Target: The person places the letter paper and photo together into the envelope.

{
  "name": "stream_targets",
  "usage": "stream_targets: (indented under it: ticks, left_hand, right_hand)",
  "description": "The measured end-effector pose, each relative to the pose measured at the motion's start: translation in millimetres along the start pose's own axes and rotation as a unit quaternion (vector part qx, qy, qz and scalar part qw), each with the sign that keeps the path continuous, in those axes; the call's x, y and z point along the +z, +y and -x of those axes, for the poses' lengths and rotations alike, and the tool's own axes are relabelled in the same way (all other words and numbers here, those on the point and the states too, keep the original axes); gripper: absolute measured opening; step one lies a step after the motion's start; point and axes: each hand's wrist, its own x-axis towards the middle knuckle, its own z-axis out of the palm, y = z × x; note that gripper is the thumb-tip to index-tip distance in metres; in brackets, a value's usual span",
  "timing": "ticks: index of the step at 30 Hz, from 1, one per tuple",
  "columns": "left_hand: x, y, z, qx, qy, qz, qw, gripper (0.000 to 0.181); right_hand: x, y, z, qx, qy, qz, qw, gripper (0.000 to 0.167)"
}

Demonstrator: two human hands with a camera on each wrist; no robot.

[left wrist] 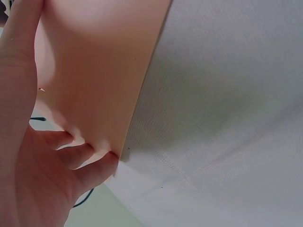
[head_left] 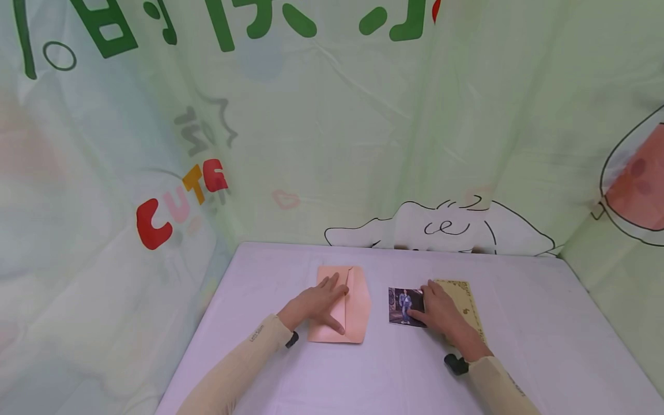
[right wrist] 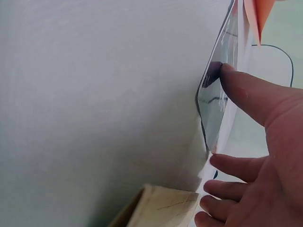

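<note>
Photo (head_left: pixel 400 302) of a standing figure lies on the table (head_left: pixel 544 334), about midway between its left and right edges, as a person's right hand (head_left: pixel 442 311) sets a thumb on it, the other fingers slightly apart; whether they pinch the photo cannot be told. Nearer the table's far left corner, the left hand (head_left: pixel 315 304) rests on a pink envelope (head_left: pixel 357 311), fingers spread. Toward the far right corner, a yellow card (head_left: pixel 468 305) is partly hidden by the right hand. Steadying the envelope while taking up the photo appears the step in hand; next would call for a sure hold on the photo's edge.
</note>
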Motion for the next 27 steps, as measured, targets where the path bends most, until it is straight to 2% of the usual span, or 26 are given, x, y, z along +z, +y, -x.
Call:
stream_targets:
  ticks: [5, 9, 19, 27]
  left_hand:
    - [1.2, -1.1, 0.2, 0.0, 0.002, -0.008, 1.0, 0.1]
    - [0.2, -0.2, 1.3, -0.004, -0.001, -0.006, 1.0, 0.1]
    - [-1.1, 1.1, 2.4, -0.002, 0.0, -0.009, 1.0, 0.102]
    - [-4.1, 3.7, 4.4, -0.001, -0.001, -0.017, 0.9999, 0.103]
  right_hand:
    - [3, 1, -0.9, -0.01, 0.04, -0.018, 0.999, 0.077]
    - [6, -1, -1.1, -0.012, 0.052, -0.051, 0.9973, 0.075]
    - [6, 12, -2.7, 0.004, 0.048, -0.154, 0.9868, 0.042]
    - [-3, 5, 0.4, 0.038, 0.025, -0.234, 0.9711, 0.04]
